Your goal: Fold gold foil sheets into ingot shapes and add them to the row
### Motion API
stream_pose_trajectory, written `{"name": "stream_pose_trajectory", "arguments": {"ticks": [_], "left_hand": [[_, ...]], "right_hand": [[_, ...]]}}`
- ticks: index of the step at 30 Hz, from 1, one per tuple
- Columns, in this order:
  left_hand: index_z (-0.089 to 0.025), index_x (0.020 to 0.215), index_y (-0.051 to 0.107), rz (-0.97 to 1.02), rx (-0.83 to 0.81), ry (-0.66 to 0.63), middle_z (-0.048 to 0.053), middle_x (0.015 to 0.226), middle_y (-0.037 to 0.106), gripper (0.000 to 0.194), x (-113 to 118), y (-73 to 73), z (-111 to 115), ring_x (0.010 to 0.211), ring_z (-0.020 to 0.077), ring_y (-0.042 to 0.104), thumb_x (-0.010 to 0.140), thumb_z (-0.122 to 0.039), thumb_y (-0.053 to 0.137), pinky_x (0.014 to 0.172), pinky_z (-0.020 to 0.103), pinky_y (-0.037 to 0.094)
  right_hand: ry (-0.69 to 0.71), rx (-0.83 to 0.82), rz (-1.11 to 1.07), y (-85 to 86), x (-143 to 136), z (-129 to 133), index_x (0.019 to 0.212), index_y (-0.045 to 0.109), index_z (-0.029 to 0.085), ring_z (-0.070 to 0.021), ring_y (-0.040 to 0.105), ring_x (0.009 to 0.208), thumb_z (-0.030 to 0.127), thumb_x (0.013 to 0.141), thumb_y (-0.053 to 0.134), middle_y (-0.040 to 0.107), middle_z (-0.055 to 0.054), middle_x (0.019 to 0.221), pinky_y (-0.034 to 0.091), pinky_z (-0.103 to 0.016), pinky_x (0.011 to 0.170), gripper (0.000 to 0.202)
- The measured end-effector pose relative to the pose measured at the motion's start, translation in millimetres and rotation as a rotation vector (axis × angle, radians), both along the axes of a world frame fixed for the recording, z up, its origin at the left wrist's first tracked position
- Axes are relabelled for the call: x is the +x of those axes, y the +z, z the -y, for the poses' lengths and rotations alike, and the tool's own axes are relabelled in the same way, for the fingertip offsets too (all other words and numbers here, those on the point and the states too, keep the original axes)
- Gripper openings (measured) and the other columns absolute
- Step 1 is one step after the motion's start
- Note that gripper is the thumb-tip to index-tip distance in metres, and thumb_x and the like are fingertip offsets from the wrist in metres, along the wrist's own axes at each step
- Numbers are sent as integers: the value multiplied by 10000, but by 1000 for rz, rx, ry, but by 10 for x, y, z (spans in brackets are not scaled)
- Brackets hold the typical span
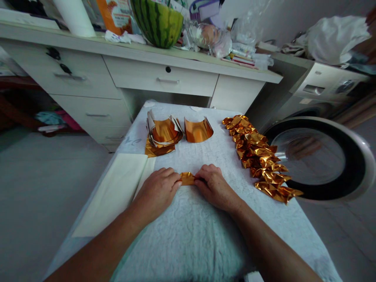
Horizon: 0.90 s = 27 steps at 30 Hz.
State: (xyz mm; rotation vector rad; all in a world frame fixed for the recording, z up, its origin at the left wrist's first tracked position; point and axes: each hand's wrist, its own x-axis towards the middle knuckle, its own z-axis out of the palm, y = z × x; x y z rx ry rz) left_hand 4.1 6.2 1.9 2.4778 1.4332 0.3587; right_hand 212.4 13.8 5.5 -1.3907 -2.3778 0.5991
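Note:
Between my hands, low over the cloth-covered table [188, 231], is a small folded piece of gold foil paper [187, 178]. My left hand [163, 187] pinches its left end, and my right hand [214, 186] pinches the right end; the fingertips partly hide both ends. Beyond my left hand lies a stack of curled gold foil sheets [164, 131] with pale edges. To the right of that stack, a single curled gold foil sheet [199, 131] stands apart. A long row of folded gold foil pieces [258, 152] runs down the table's right side.
Pale paper sheets [108, 192] lie along the table's left edge. Behind the table is a white desk with drawers [164, 74], holding a cut watermelon [158, 23] and clutter. At the right, a washing machine's round door [317, 156] hangs open close to the table.

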Motion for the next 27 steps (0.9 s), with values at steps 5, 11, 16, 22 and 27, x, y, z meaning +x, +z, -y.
{"name": "stream_pose_trajectory", "arguments": {"ticks": [5, 11, 16, 22, 27], "left_hand": [[-163, 916, 628, -55, -19, 50, 65, 902, 652, 202, 13, -33, -4, 886, 234, 600, 982, -229, 448, 814, 385, 462], [-164, 906, 612, -84, -21, 77, 66, 897, 662, 195, 12, -41, -12, 890, 244, 613, 982, -240, 449, 822, 393, 462], [-163, 910, 609, -74, -20, 62, 67, 897, 660, 208, 8, -50, -15, 890, 246, 611, 986, -213, 422, 828, 398, 460], [-165, 919, 609, -62, -51, 55, 68, 913, 661, 197, 19, -41, -29, 898, 237, 610, 983, -209, 428, 829, 382, 456], [-169, 905, 606, -77, -39, 83, 71, 900, 662, 234, 33, -41, -20, 884, 232, 614, 999, -238, 403, 818, 372, 453]], "right_hand": [[-103, -12, 7, -23, -60, -23, 881, 663, 186, -187, 497, 853, 205, 929, 554, 614, -37, 866, 316, -334, 787, 120], [-138, -27, -15, -26, -71, -35, 849, 660, 187, -181, 508, 832, 212, 928, 562, 624, -28, 847, 320, -324, 774, 128], [-163, -47, -42, -15, -57, -40, 862, 636, 175, -175, 512, 829, 197, 911, 586, 626, -25, 851, 333, -320, 783, 74], [-147, -68, -46, -31, -17, -60, 854, 656, 188, -185, 517, 912, 185, 913, 584, 611, -37, 908, 340, -321, 832, 93], [-151, -47, 20, -9, -47, -72, 830, 648, 185, -176, 506, 880, 230, 964, 507, 602, -38, 886, 333, -312, 814, 200]]}}
